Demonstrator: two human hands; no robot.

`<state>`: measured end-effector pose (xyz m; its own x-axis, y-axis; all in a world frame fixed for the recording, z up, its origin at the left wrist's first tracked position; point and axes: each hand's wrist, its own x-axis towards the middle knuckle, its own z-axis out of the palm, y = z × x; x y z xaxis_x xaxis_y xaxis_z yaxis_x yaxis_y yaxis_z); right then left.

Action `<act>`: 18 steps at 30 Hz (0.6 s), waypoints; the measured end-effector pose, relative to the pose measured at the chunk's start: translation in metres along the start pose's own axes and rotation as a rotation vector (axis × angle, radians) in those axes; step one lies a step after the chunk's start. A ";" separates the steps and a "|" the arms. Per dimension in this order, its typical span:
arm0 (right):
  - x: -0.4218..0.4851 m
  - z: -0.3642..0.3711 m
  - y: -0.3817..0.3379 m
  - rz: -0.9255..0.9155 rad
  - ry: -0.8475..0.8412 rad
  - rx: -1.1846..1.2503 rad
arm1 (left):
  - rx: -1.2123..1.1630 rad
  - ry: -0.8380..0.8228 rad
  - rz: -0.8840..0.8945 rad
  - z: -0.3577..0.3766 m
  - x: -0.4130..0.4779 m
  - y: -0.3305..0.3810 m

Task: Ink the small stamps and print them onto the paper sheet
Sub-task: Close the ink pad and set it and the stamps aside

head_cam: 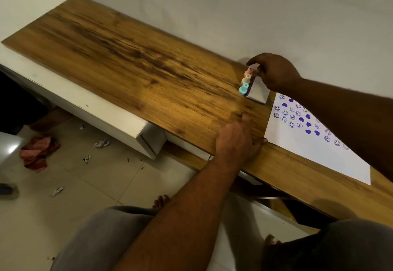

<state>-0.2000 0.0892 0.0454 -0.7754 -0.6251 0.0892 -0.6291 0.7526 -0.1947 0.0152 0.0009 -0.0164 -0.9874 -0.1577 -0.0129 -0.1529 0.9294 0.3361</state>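
The table (127, 58) is made of smooth brown wood with dark streaks. At 3 o'clock, matt white paper (308, 156) is seen. The small stamps (245, 81) look like smooth plastic. At 8 o'clock, shiny tiles (85, 185) are seen.

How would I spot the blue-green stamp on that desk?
On the long wooden desk top, find the grey ink pad beyond the printed white paper sheet. Three small plastic stamps line its left side; the turquoise stamp is nearest, before the cream stamp and pink stamp.
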 end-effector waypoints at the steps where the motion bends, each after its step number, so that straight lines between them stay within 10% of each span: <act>1: 0.002 0.000 -0.001 0.001 -0.046 -0.015 | 0.004 -0.008 -0.003 0.000 0.001 0.000; 9: 0.003 0.004 -0.002 -0.007 -0.118 -0.081 | 0.014 -0.049 -0.003 -0.001 0.002 0.001; 18: -0.110 -0.002 0.039 0.119 0.187 0.075 | -0.008 0.041 0.063 0.006 0.000 -0.006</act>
<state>-0.1394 0.1871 0.0297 -0.8450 -0.4783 0.2390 -0.5320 0.7969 -0.2862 0.0158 -0.0028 -0.0246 -0.9925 -0.1130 0.0468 -0.0904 0.9352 0.3425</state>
